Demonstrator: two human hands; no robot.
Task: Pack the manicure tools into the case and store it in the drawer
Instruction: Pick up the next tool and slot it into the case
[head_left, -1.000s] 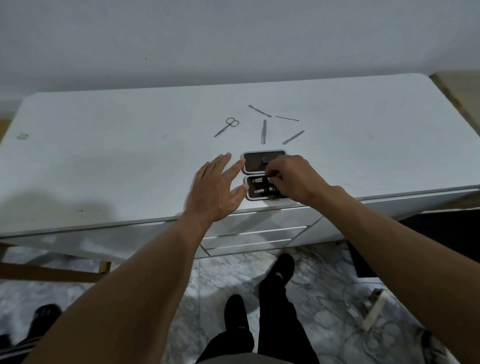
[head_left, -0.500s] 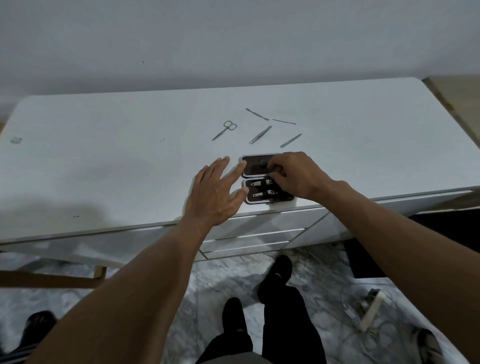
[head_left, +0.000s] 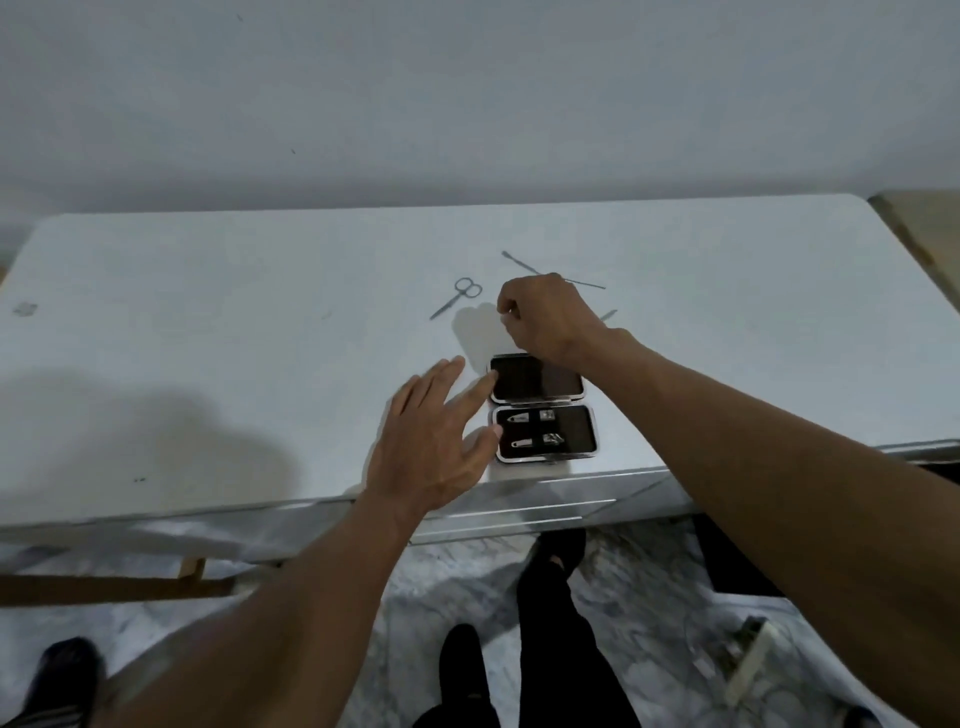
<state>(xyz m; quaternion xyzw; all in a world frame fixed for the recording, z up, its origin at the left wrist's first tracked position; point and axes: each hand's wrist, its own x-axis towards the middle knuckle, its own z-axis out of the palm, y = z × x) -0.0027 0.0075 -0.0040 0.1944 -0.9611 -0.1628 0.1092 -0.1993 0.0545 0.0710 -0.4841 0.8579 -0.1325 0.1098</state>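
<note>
The black manicure case (head_left: 571, 436) lies open near the table's front edge, with two nail clippers (head_left: 535, 430) strapped in its near half. My left hand (head_left: 436, 436) is spread flat, fingertips touching the case's left side. Beyond the case my right hand (head_left: 545, 317) is pinched shut where a thin metal tool lay, and a glint of metal shows at its fingertips. Small scissors (head_left: 457, 296) lie to the left of that hand. Loose on the table are a thin pick (head_left: 519, 262), a needle-like tool (head_left: 589, 284) and a short file (head_left: 608, 315).
The white table (head_left: 208, 338) has drawer fronts (head_left: 545, 512) under its front edge, below the case. On the marble floor are my dark-trousered legs (head_left: 556, 623) and a power strip (head_left: 748, 660). A wooden surface (head_left: 914, 218) abuts the table's right end.
My right hand left the case and moved away to the loose tools, closing over the spot where the thin metal tool lay. The left hand stayed beside the case.
</note>
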